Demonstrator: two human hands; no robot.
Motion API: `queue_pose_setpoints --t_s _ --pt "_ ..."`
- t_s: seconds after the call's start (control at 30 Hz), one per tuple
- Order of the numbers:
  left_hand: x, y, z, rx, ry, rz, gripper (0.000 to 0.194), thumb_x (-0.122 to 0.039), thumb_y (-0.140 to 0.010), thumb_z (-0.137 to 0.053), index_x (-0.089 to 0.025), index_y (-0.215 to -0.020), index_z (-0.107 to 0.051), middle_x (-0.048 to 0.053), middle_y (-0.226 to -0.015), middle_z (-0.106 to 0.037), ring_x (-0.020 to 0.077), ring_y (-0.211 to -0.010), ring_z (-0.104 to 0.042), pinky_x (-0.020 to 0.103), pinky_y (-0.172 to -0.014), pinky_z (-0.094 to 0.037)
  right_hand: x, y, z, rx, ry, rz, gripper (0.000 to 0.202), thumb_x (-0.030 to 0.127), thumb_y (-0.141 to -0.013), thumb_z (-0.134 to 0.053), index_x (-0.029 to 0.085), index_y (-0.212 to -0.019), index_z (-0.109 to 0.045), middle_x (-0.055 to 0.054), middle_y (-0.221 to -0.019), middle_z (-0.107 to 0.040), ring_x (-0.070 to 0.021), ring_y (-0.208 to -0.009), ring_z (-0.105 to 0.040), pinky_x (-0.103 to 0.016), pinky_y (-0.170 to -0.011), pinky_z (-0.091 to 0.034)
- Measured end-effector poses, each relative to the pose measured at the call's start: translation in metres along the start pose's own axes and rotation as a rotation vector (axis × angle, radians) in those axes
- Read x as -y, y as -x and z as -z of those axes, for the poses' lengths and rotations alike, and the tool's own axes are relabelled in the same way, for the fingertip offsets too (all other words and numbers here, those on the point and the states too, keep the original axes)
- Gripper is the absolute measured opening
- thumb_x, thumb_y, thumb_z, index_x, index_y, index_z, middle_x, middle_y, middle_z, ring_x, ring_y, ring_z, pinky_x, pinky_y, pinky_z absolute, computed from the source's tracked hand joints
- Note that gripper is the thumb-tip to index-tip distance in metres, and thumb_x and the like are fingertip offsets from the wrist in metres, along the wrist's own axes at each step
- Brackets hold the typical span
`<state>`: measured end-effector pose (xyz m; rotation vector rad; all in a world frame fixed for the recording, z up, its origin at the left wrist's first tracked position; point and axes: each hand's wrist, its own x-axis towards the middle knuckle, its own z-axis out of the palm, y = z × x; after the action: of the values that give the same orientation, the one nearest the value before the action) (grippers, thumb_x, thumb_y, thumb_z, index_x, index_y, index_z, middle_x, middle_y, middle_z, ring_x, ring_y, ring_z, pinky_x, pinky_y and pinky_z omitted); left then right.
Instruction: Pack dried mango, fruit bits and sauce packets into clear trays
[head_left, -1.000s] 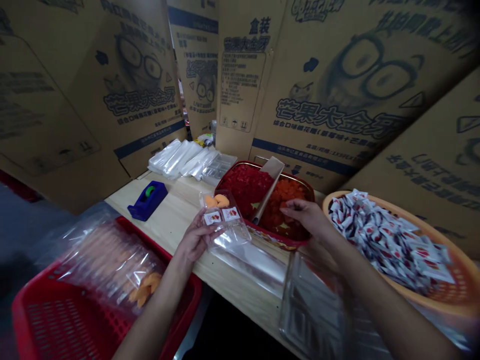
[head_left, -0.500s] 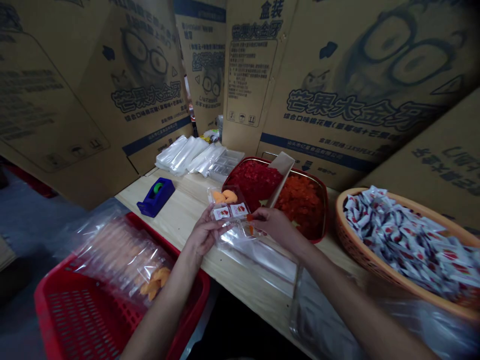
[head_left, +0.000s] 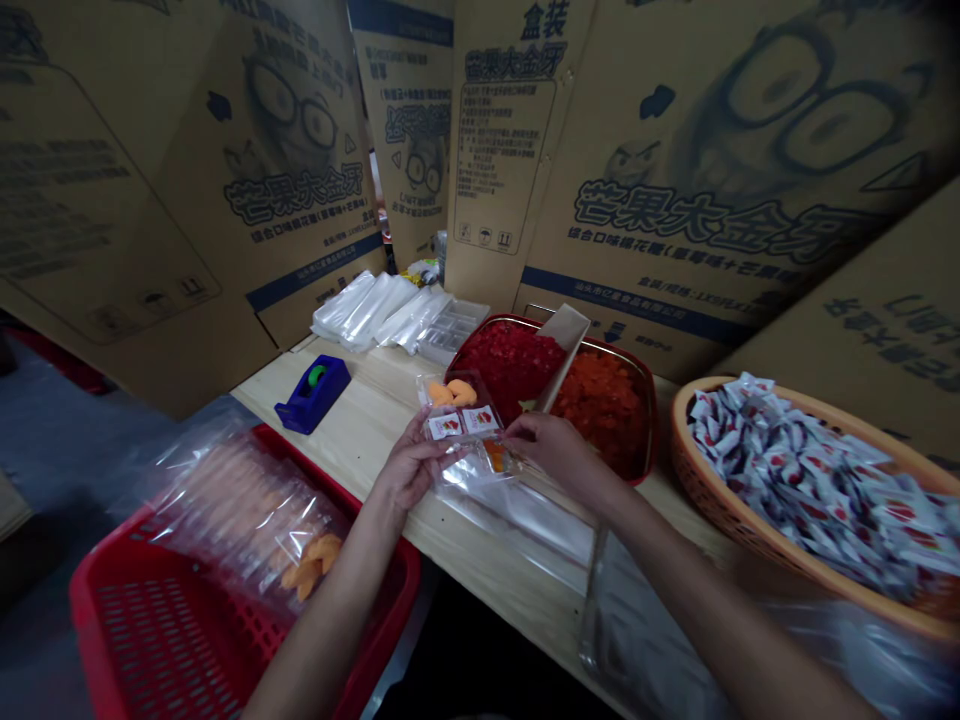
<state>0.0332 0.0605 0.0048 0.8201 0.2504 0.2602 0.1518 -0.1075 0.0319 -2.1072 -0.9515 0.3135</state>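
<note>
My left hand (head_left: 411, 465) grips the left side of a small clear plastic tray (head_left: 489, 408) with compartments. In its far part lie orange candy pieces (head_left: 451, 393). Two white printed sachets (head_left: 462, 423) sit side by side in the middle, and some orange bits (head_left: 496, 457) lie in the near part. My right hand (head_left: 551, 450) is at the tray's right edge, fingers pinched together; what they hold, if anything, is hidden. Under the tray, clear plastic packaging (head_left: 540, 520) lies on the wooden table (head_left: 360, 430).
Behind my right hand stands a red-rimmed tray (head_left: 654, 410) of red and orange bits, split by a white divider (head_left: 562, 355). An orange basket (head_left: 682, 420) of sachets is right. A blue tape dispenser (head_left: 313, 395), clear bags (head_left: 367, 305) and a red basket (head_left: 90, 600) with filled bags are left.
The orange bits that were by my right fingertips now lie lower in the tray's near part. My right fingers have drawn slightly away from them; my left hand keeps its hold.
</note>
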Motion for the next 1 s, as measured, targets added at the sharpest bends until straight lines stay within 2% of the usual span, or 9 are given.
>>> queue_pose_setpoints --t_s 0.1,0.2,0.33,0.43,0.53,0.63,0.73,0.87,1.0 --pt "0.0 -0.001 0.001 0.008 0.002 -0.002 0.067 0.006 -0.061 -0.062 -0.023 -0.117 -0.04 0.006 -0.115 -0.053 0.0215 -0.098 -0.058 0.044 -0.09 -0.044 0.005 0.0 0.0 -0.038 -0.156 0.018 0.007 0.018 -0.073 -0.056 0.013 -0.075 -0.061 -0.003 -0.076 -0.061 -0.0119 -0.069 -0.052 -0.022 -0.064 -0.038" --pt "0.0 -0.003 0.002 0.012 0.006 0.005 0.066 0.006 -0.06 -0.062 -0.022 -0.116 -0.041 0.006 -0.112 -0.055 0.0209 -0.095 -0.059 0.043 -0.088 -0.046 0.019 0.001 -0.011 -0.004 -0.277 0.106 0.006 0.017 -0.069 -0.059 0.012 -0.074 -0.059 -0.001 -0.074 -0.058 -0.0106 -0.067 -0.05 -0.021 -0.062 -0.037" --pt "-0.001 -0.003 0.002 0.005 -0.001 -0.027 0.069 0.006 -0.057 -0.061 -0.02 -0.118 -0.041 0.006 -0.103 -0.059 0.018 -0.084 -0.061 0.031 -0.076 -0.05 0.041 0.003 -0.036 0.075 -0.32 0.211 0.006 0.018 -0.068 -0.059 0.013 -0.071 -0.058 0.0 -0.071 -0.056 -0.0099 -0.066 -0.049 -0.021 -0.061 -0.036" --pt "-0.002 -0.003 0.001 -0.002 0.002 -0.046 0.071 0.006 -0.056 -0.06 -0.019 -0.12 -0.042 0.005 -0.099 -0.061 0.0159 -0.077 -0.062 0.026 -0.067 -0.05 0.048 0.001 -0.044 0.127 -0.334 0.269 0.008 0.018 -0.072 -0.057 0.013 -0.077 -0.06 -0.001 -0.078 -0.059 -0.0109 -0.071 -0.052 -0.022 -0.065 -0.038" --pt "-0.004 -0.001 0.003 0.006 0.017 -0.028 0.07 0.004 -0.059 -0.061 -0.02 -0.121 -0.041 0.006 -0.103 -0.06 0.0176 -0.082 -0.062 0.031 -0.073 -0.05 0.039 -0.004 -0.036 0.022 -0.224 0.299 0.009 0.018 -0.077 -0.053 0.014 -0.081 -0.06 -0.003 -0.082 -0.059 -0.0115 -0.076 -0.052 -0.022 -0.068 -0.037" --pt "-0.006 0.0 0.005 -0.005 0.036 0.0 0.068 0.004 -0.061 -0.06 -0.021 -0.121 -0.039 0.007 -0.107 -0.058 0.0212 -0.092 -0.06 0.04 -0.084 -0.047 0.023 -0.006 -0.023 -0.105 0.101 0.208 0.01 0.014 -0.079 -0.051 0.013 -0.076 -0.06 -0.004 -0.082 -0.055 -0.0117 -0.076 -0.05 -0.022 -0.07 -0.036" --pt "-0.006 -0.001 0.005 -0.024 0.039 0.015 0.07 0.004 -0.062 -0.06 -0.022 -0.123 -0.036 0.007 -0.106 -0.058 0.0218 -0.094 -0.06 0.042 -0.087 -0.045 0.014 -0.003 -0.02 -0.029 0.303 0.132 0.008 0.016 -0.078 -0.054 0.012 -0.078 -0.062 -0.006 -0.086 -0.054 -0.0131 -0.081 -0.05 -0.023 -0.072 -0.035" --pt "-0.006 -0.001 0.003 -0.018 0.029 0.018 0.069 0.002 -0.062 -0.062 -0.022 -0.122 -0.037 0.008 -0.109 -0.057 0.0213 -0.09 -0.061 0.04 -0.085 -0.046 0.009 -0.002 -0.026 -0.02 0.34 0.133 0.008 0.015 -0.076 -0.056 0.012 -0.081 -0.062 -0.007 -0.09 -0.054 -0.0147 -0.087 -0.05 -0.023 -0.076 -0.035" --pt "-0.006 0.0 0.002 -0.038 0.034 0.022 0.069 0.001 -0.063 -0.062 -0.023 -0.122 -0.037 0.007 -0.108 -0.058 0.0226 -0.092 -0.06 0.041 -0.086 -0.046 0.004 -0.006 -0.024 -0.043 0.21 0.057 0.005 0.015 -0.075 -0.053 0.014 -0.079 -0.056 -0.003 -0.081 -0.058 -0.0126 -0.075 -0.052 -0.022 -0.066 -0.035"
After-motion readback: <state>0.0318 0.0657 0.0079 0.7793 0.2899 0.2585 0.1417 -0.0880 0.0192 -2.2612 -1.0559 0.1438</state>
